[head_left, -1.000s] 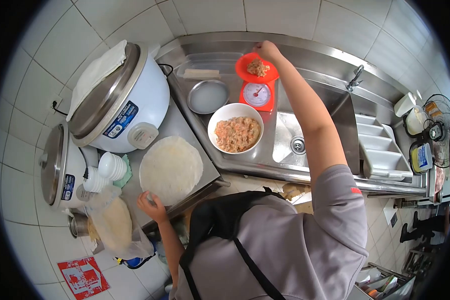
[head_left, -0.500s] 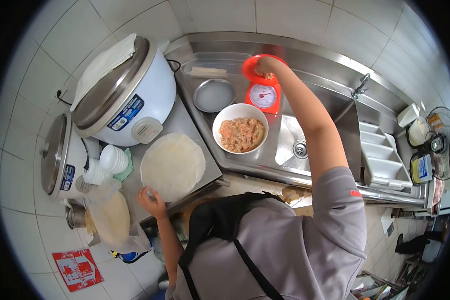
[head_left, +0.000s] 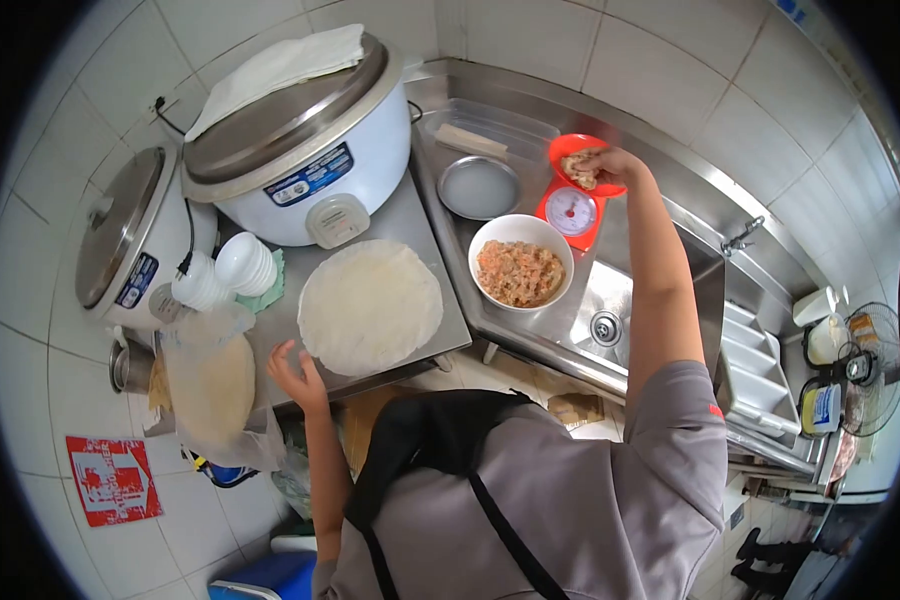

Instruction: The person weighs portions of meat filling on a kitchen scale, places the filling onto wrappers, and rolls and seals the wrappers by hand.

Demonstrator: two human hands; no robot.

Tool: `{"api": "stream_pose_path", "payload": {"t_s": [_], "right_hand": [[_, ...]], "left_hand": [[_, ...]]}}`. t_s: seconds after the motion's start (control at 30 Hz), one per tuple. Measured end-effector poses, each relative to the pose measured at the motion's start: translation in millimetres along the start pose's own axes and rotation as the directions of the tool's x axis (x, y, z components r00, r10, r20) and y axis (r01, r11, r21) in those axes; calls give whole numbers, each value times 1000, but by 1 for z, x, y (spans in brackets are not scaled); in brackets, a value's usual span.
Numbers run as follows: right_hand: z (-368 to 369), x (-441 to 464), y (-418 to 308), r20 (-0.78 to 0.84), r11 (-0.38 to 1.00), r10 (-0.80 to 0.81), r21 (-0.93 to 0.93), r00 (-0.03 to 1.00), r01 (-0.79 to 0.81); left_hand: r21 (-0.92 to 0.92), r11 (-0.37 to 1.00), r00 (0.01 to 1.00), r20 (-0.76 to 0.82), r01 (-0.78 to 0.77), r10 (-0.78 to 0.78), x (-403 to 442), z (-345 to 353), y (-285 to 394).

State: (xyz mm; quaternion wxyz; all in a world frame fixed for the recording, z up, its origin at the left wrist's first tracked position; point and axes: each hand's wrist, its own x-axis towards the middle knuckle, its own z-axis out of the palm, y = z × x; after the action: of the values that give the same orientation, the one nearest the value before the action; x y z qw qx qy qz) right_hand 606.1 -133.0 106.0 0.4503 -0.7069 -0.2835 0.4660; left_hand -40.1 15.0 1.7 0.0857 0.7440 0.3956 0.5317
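Note:
My right hand (head_left: 612,166) reaches over the red pan (head_left: 594,187) of a kitchen scale (head_left: 571,211), its fingers closed round a clump of minced filling (head_left: 576,168). In front of the scale stands a white bowl (head_left: 481,238) heaped with the same pinkish-orange filling. A stack of thin round wrappers (head_left: 370,307) lies on the steel counter to the left. Close to its lower left edge, my left hand (head_left: 297,378) is open and holds nothing, fingers apart.
Behind the wrappers stands a large rice cooker (head_left: 300,170), with another cooker (head_left: 130,240) beside it. White bowls (head_left: 245,263) and a plastic bag of wrappers (head_left: 210,385) sit at left. A round metal dish (head_left: 479,188) lies near the scale; the sink (head_left: 606,300) is to the right.
My view has swung, shifting the scene. My left hand has drawn away from the wrappers' edge and its fingers have spread. On the scale pan, my right hand now shows with the filling at its fingertips.

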Motion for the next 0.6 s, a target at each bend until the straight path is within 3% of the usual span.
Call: {"api": "stream_pose_path", "payload": {"t_s": [0.13, 0.27, 0.4, 0.53, 0.6], "right_hand": [[44, -19, -21, 115, 914, -282, 335, 953, 230], [132, -9, -54, 317, 911, -376, 298, 871, 285], [277, -17, -80, 630, 875, -435, 129, 643, 466], [395, -4, -45, 762, 762, -252, -224, 597, 608], [423, 3, -18, 750, 620, -275, -340, 601, 707]], "left_hand": [[4, 1000, 1000, -2, 5, -5, 13, -26, -4], [-62, 997, 999, -30, 41, -43, 24, -32, -6], [-166, 981, 993, 73, 100, -89, 31, -11, -13], [-245, 941, 930, 339, 235, -144, 30, 20, -17], [-225, 962, 915, 399, 155, -54, 36, 27, -6]]}}
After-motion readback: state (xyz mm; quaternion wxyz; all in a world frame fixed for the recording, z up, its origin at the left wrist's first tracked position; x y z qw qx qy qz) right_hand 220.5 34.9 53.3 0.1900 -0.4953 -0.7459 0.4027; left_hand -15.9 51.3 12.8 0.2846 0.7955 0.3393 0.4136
